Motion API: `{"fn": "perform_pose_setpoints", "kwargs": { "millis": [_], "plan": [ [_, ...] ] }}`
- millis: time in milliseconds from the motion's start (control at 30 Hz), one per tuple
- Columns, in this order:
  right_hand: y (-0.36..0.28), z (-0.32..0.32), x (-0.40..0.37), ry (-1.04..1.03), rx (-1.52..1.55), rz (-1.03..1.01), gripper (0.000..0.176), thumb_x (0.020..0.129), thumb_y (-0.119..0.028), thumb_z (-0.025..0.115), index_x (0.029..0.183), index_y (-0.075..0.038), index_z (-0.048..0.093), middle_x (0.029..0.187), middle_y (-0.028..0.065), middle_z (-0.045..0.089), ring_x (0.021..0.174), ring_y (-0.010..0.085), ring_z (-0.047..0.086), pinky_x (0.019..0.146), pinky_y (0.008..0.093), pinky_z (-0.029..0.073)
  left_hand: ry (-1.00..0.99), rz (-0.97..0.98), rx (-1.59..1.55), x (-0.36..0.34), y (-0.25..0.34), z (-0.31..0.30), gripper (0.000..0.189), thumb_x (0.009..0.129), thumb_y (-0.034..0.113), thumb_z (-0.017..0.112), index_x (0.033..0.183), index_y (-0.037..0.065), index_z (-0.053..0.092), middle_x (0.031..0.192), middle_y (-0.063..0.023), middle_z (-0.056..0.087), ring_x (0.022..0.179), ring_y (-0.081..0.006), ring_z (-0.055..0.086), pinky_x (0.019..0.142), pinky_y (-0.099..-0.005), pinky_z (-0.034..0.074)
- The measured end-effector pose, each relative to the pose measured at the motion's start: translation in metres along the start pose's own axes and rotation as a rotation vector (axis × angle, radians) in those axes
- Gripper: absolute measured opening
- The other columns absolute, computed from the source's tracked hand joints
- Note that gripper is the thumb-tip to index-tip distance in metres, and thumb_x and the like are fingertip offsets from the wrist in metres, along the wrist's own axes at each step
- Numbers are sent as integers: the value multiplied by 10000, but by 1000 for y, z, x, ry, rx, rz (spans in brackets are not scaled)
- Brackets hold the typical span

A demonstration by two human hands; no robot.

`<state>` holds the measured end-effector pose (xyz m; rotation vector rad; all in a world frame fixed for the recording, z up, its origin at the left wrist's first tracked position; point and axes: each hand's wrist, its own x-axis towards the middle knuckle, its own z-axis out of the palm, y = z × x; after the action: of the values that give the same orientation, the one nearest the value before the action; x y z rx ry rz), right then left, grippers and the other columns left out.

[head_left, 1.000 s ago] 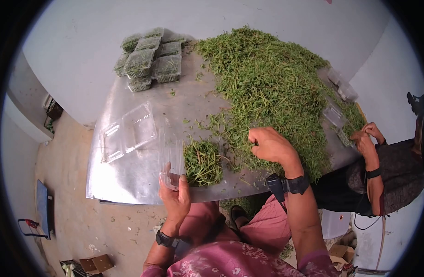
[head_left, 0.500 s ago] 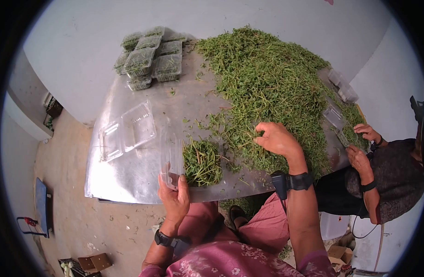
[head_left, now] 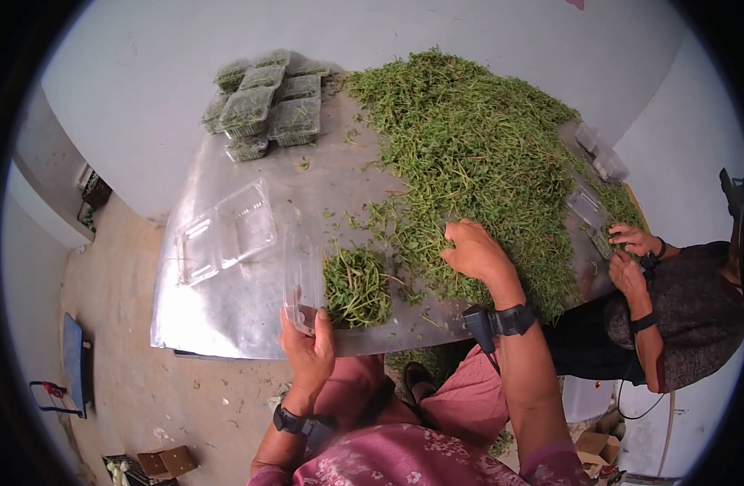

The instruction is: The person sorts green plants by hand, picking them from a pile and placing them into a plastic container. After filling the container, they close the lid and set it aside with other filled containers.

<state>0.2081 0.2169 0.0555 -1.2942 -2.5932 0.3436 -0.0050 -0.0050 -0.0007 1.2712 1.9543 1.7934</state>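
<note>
A clear plastic clamshell box lies open at the table's near edge, its base filled with leafy green stems. My left hand grips the box's near left corner, thumb against the side and fingers below. Over the near left part of a large heap of leafy greens, my right hand has its fingers bent in around some stems. Its fingertips are partly hidden among them. Left of the filled box, another open clamshell contains nothing.
Closed boxes of greens are stacked at the back left of the metal table. On the right, a co-worker's hands handle greens beside a clear box. More clear boxes stand behind. A blue trolley is on the floor.
My right hand has shifted slightly left and down at the heap, its fingers drawn closer together. My left hand stays on the box. The co-worker's hands have come closer together.
</note>
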Motion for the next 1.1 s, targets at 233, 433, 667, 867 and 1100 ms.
{"fn": "perform_pose_setpoints", "kwargs": {
  "millis": [233,433,667,867,1100],
  "plan": [
    [-27,-61,0,-82,306,294,250,811,-101,673,1005,44,608,810,242,648,778,413,650,675,464,483,-9,-1,-4,-2,-5,0,460,941,45,542,1369,-55,407,737,2,511,646,-66,461,593,-224,388],
    [2,-24,-4,-1,220,92,319,742,-149,752,925,54,586,769,225,619,695,368,613,643,442,465,-1,26,20,-2,-5,1,455,945,51,536,1370,-54,411,732,7,497,642,-63,449,591,-220,382],
    [-19,-18,3,-245,47,221,440,745,-166,755,1090,49,585,1032,256,617,1044,393,575,878,452,466,0,44,34,-1,-4,1,452,945,48,535,1368,-52,413,723,10,488,640,-63,441,585,-220,375],
    [-16,-16,0,-101,78,160,393,771,-144,713,1101,27,583,1014,242,617,999,361,595,848,442,468,-3,-4,32,-2,-4,-1,428,921,74,576,1309,-46,443,764,-55,562,660,-130,525,611,-282,441],
    [-13,-44,0,-5,284,169,333,791,-124,650,1079,35,598,869,237,630,786,370,623,715,445,477,6,-24,45,-3,-9,-1,415,905,86,595,1278,-40,463,798,-94,605,674,-179,580,632,-320,480]
  ]
}}
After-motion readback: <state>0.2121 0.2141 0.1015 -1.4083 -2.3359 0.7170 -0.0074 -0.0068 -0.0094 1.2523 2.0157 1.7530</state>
